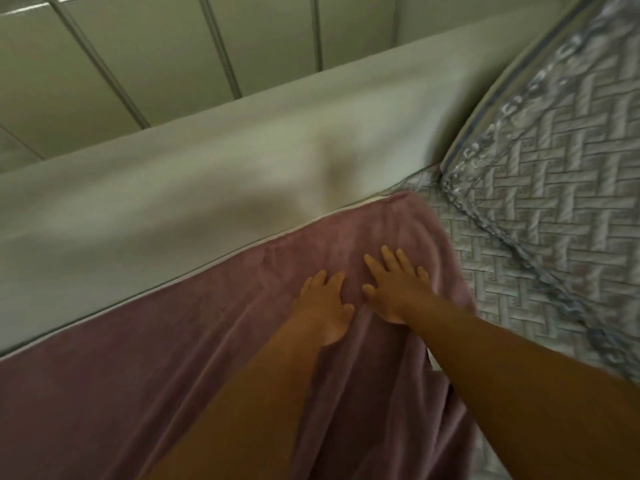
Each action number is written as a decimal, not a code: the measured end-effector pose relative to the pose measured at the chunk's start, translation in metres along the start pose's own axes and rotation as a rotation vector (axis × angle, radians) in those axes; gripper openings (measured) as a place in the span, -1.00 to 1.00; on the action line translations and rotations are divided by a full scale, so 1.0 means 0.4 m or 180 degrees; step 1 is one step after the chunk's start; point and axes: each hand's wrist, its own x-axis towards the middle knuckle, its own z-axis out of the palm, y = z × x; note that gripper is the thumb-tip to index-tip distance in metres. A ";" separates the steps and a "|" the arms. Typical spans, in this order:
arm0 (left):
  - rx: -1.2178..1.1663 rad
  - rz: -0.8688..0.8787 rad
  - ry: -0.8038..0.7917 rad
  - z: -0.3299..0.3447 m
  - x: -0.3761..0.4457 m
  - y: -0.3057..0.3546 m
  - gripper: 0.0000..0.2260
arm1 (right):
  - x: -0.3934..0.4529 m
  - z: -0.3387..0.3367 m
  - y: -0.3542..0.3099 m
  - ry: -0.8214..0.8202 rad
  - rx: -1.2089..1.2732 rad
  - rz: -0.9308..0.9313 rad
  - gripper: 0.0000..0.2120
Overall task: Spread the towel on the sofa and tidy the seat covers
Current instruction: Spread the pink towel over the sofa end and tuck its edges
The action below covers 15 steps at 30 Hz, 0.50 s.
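The purple towel (194,368) lies along the sofa (180,188) seat, its far edge against the sofa back. Both hands — left hand (323,303) and right hand (394,289) — press flat on it, fingers spread, pinching nothing. Folds remain near the hands, and the grey seat cover (540,188) beside the towel looks untidied — work is left. No writing shows.
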 end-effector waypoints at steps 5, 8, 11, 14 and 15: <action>-0.0115 0.0194 -0.0101 0.058 -0.105 0.062 -0.42 | -0.126 0.015 0.018 -0.0215 -0.0040 -0.0180 -0.45; -0.0223 0.0316 -0.0149 0.095 -0.178 0.086 -0.42 | -0.219 0.043 0.015 -0.0173 -0.0089 -0.0245 -0.45; -0.0276 0.0327 -0.0148 0.127 -0.239 0.090 -0.45 | -0.303 0.081 0.006 -0.0098 -0.0153 -0.0243 -0.45; -0.0318 0.0469 -0.0035 0.163 -0.312 0.081 -0.54 | -0.387 0.118 -0.009 0.0013 -0.0100 -0.0227 -0.45; -0.0327 0.0507 -0.0024 0.173 -0.335 0.077 -0.56 | -0.413 0.128 -0.016 0.0058 -0.0105 -0.0236 -0.45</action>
